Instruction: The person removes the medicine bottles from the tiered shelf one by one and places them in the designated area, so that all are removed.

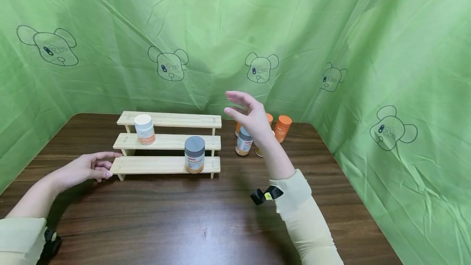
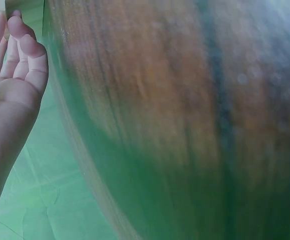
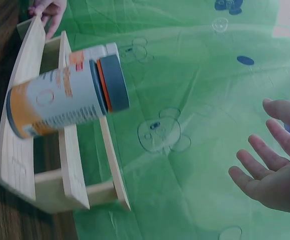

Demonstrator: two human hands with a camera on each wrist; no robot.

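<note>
A three-tier wooden display rack point(image 1: 147, 165) stands on the table. My left hand point(image 1: 88, 167) pinches the left end of its lowest tier between thumb and fingers; the left wrist view shows the same hand point(image 2: 19, 85) at the wood's edge. On the lowest tier, towards the right, a grey-lidded supplement jar point(image 1: 194, 155) stands upright. A white-capped jar point(image 1: 144, 129) is on the middle tier near the left. My right hand point(image 1: 252, 115) is raised in the air right of the rack, fingers spread apart and holding nothing, as the right wrist view of this hand point(image 3: 275, 165) confirms.
Behind and below my right hand, several jars stand on the table point(image 1: 176, 216): a grey-lidded jar point(image 1: 244, 141), an orange bottle point(image 1: 283, 129) and others partly hidden by the arm. A green curtain point(image 1: 213, 32) hangs around the table's back and sides.
</note>
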